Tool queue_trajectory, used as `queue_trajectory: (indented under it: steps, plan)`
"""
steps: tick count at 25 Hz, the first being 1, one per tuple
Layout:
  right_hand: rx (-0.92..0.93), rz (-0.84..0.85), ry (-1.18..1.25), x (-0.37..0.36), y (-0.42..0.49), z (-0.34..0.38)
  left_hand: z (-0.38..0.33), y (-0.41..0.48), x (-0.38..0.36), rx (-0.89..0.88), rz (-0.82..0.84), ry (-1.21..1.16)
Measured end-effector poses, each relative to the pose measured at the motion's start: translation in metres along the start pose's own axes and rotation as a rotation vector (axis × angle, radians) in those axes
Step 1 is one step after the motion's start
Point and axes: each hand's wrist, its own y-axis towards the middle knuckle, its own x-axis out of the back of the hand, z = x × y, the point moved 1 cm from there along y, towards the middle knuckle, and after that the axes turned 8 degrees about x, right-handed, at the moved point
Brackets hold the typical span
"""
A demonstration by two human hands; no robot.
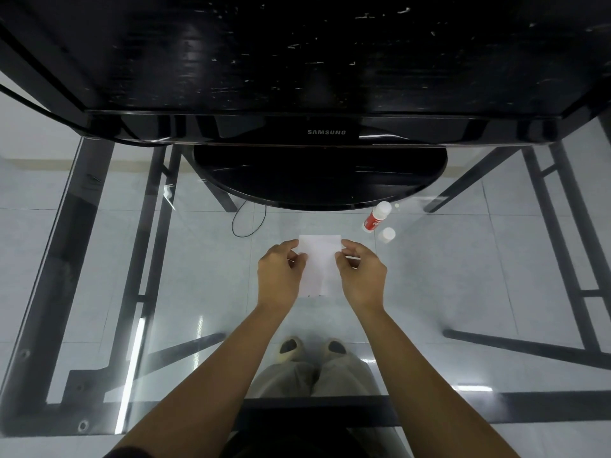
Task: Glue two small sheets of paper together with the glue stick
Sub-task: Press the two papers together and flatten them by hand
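A small white paper sheet point(320, 259) is held over the glass table between both hands. My left hand point(280, 276) pinches its left edge with thumb and fingers, and my right hand point(362, 276) pinches its right edge. Whether one sheet or two lie together there, I cannot tell. A red and white glue stick point(376, 217) stands tilted on the glass to the upper right of the paper, apart from both hands. Its white cap point(388, 234) sits just beside it, off the stick.
A black monitor with its oval stand point(317, 175) fills the far side of the glass table point(132, 259). Dark metal table legs and a floor cable show through the glass. My feet and trousers appear below the table's near edge.
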Motion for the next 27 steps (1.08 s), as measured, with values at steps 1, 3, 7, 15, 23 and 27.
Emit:
queue_trajectory:
  steps: [1,3,7,15,23,27]
  plan:
    - [0.002,-0.001,-0.004,-0.0002,0.0001,-0.0003,0.0000,-0.0004,-0.0005,0.001,0.003,0.000]
    - [0.003,-0.001,-0.019,-0.0012,0.0005,-0.0009,-0.0001,-0.0013,-0.0012,-0.009,0.008,0.010]
    - [0.016,0.003,-0.046,-0.0019,0.0016,-0.0025,-0.0008,-0.0024,-0.0020,-0.009,0.005,0.009]
    - [0.038,0.001,-0.048,-0.0041,0.0037,-0.0070,-0.0009,-0.0030,-0.0018,0.006,-0.008,-0.008]
    - [0.042,0.007,-0.054,-0.0039,0.0055,-0.0071,-0.0016,-0.0013,-0.0015,0.046,-0.007,-0.019]
    - [0.056,0.003,-0.074,-0.0049,0.0057,-0.0061,-0.0029,-0.0017,-0.0020,0.057,-0.013,-0.008]
